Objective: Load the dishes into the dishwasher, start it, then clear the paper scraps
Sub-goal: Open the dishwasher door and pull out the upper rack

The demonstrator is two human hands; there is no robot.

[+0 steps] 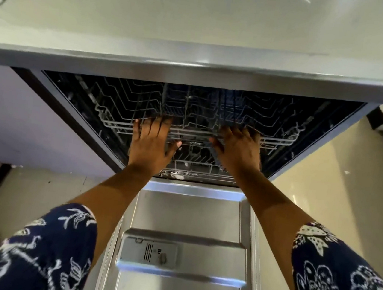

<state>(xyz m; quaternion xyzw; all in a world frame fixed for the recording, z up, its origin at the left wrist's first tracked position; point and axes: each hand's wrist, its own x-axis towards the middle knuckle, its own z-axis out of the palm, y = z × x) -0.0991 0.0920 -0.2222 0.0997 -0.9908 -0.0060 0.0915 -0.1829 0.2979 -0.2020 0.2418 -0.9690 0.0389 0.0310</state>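
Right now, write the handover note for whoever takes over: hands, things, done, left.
Hands: the left hand grips the front rail of the upper rack; the right hand grips the same rail further right.
Things: the dishwasher door lies open and flat below the arms. The upper rack sits in the tub, with no dishes seen in it. The lower rack is mostly hidden.
Done: door opened.
Left: load the dishes, start the machine, clear the paper scraps. Neither dishes nor scraps are in view.

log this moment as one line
dishwasher door: down | upper rack: no dishes visible | left hand: holds rack front | right hand: holds rack front
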